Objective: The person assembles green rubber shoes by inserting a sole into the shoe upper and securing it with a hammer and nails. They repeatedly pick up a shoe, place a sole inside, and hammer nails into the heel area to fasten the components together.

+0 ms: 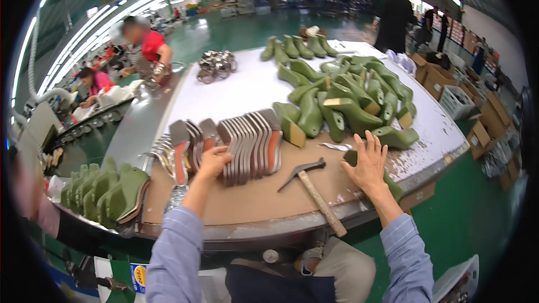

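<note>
A row of grey-and-orange shoe insoles stands on edge on the brown board. My left hand is among them, its fingers bent and pressed together at an insole in the gap of the row. On the right, my right hand has its fingers spread over a green shoe last, which the palm mostly hides. Between my hands lies a hammer with a dark head and wooden handle. Beyond my right hand is a heap of green shoe lasts, some with tan heel ends.
More green lasts stand in a row at the left, and others at the table's far edge. A cluster of metal rings sits on the white tabletop. A co-worker in red is at the left. Cardboard boxes stand right.
</note>
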